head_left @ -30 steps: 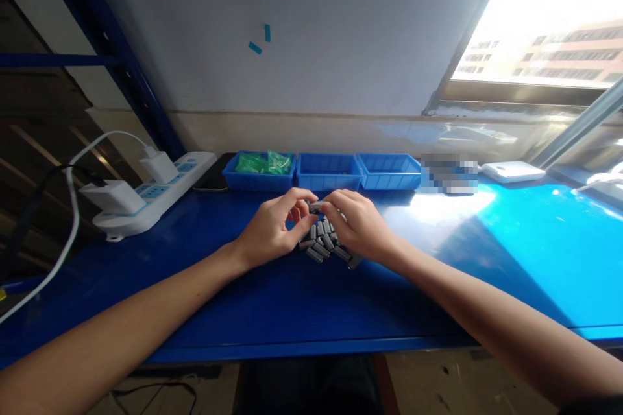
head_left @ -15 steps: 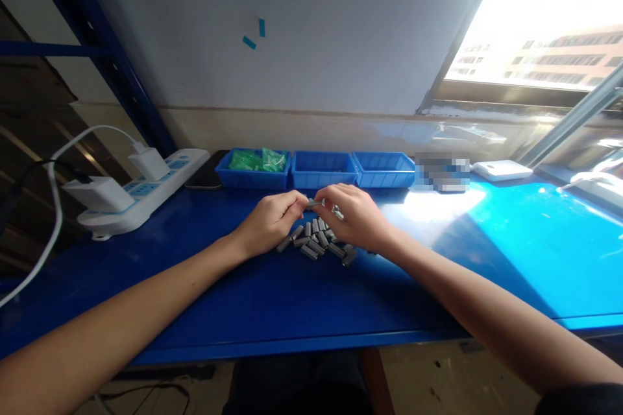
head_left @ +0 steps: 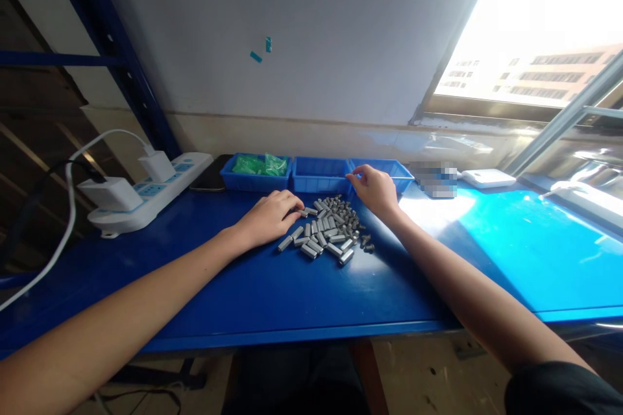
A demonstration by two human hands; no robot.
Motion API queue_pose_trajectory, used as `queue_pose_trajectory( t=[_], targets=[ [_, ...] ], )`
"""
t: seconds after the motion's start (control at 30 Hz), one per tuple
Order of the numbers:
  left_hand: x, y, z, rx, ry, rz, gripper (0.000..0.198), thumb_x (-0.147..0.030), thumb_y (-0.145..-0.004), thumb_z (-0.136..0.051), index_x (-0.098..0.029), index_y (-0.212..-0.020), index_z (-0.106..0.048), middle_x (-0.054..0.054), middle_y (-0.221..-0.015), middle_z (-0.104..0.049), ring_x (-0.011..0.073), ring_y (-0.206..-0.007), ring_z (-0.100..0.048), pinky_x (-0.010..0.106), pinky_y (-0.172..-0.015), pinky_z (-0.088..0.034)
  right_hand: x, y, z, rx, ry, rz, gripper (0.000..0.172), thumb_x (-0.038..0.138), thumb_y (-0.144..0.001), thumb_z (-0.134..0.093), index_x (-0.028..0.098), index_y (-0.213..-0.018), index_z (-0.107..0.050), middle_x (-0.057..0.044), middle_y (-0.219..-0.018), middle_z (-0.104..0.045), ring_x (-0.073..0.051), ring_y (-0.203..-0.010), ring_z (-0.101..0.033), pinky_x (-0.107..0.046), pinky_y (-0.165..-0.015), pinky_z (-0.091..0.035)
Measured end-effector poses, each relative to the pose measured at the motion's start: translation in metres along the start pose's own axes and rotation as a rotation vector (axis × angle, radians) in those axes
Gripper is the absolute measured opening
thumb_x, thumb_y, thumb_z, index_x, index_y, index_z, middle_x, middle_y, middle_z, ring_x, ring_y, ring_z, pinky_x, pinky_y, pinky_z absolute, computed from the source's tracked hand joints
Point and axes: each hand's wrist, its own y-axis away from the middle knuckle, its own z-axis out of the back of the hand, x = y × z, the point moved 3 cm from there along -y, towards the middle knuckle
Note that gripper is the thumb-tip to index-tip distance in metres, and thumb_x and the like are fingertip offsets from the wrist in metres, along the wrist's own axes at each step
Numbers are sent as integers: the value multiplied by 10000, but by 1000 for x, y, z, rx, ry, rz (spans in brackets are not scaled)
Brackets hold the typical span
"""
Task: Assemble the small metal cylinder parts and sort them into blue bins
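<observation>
Several grey metal hex standoffs point(head_left: 320, 227) and small screws point(head_left: 345, 215) lie in a pile on the blue table. My left hand point(head_left: 272, 217) rests at the pile's left edge, its curled fingertips touching a standoff there. My right hand point(head_left: 374, 191) hovers above the table at the front of the right and middle bins. Its thumb and index finger are pinched together, and whatever is between them is too small to make out. The middle blue bin point(head_left: 321, 183) stands just behind the pile, beside the right blue bin point(head_left: 402, 183).
A left blue bin point(head_left: 253, 183) holds green plastic bags point(head_left: 257, 165). At the left are a white power strip point(head_left: 146, 201) with plugs and a dark phone point(head_left: 209, 175). White device point(head_left: 488, 177) and blurred object point(head_left: 435, 180) lie at the right.
My hands have parted from the spot above the pile. The right moved right and back toward the bins, while the left stayed by the pile, uncovering the screws. The camera view shifted slightly.
</observation>
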Motion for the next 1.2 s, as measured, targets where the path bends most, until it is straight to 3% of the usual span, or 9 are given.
queue_pose_trajectory(
  t=[0.1,0.23,0.4,0.47,0.63,0.73,0.87,1.03,1.2],
  targets=[
    [-2,1,1,-12,1,-10,265,-373,-906,-468,-197,-972,-654,75,-1055,-643,232,-988,-561,384,-898,-449,3,1,2,-30,-55,29,243,376,-855,-544,200,-1017,-589,-3,-680,-605,-186,-652,-551,-270,-580,-327],
    [-6,3,3,7,19,-41,238,-362,-897,-503,-205,-981,-662,71,-1051,-645,227,-992,-563,363,-888,-450,16,9,6,-50,-148,153,50,253,-829,-512,208,-841,-532,-4,-709,-567,-168,-648,-516,-269,-601,-351],
    [-8,5,10,83,21,-76,298,-329,-881,-531,-230,-1138,-645,75,-1129,-637,230,-1042,-565,354,-911,-443,48,31,7,79,-217,341,68,162,-807,-479,213,-762,-468,-22,-759,-564,-175,-714,-521,-272,-641,-373],
    [-5,5,11,82,12,-64,291,-323,-881,-516,-224,-1119,-651,75,-1113,-639,232,-1039,-571,351,-908,-447,58,39,6,126,-214,404,91,138,-809,-464,212,-757,-455,-28,-765,-560,-177,-725,-513,-275,-653,-375],
    [2,4,9,-24,59,32,168,-233,-847,-497,-187,-940,-630,54,-953,-659,205,-913,-614,311,-820,-472,67,47,1,222,-246,452,93,142,-829,-498,208,-770,-471,-23,-750,-574,-171,-729,-511,-271,-661,-377],
    [-1,4,9,-113,162,88,121,-225,-860,-488,-177,-934,-571,43,-900,-664,176,-831,-631,274,-749,-472,66,47,1,249,-271,447,36,213,-861,-541,200,-893,-530,-24,-773,-600,-179,-771,-537,-280,-691,-392],
    [-12,7,11,-210,294,75,130,-280,-912,-457,-186,-977,-518,5,-813,-648,145,-756,-625,241,-701,-455,70,49,4,258,-246,504,257,266,-855,-600,187,-1091,-538,-37,-843,-620,-191,-817,-555,-297,-723,-412],
    [-25,10,11,-185,392,15,142,-293,-937,-436,-186,-996,-507,-18,-776,-642,115,-710,-608,212,-684,-443,79,53,8,258,-212,610,114,256,-906,-536,183,-976,-587,-52,-865,-636,-189,-819,-545,-300,-745,-416],
    [-27,12,13,-199,399,17,165,-314,-932,-452,-183,-995,-529,-9,-788,-655,122,-710,-610,220,-680,-454,81,53,7,245,-226,572,147,232,-944,-453,170,-954,-586,-69,-870,-656,-187,-824,-567,-300,-762,-423]
  ],
)
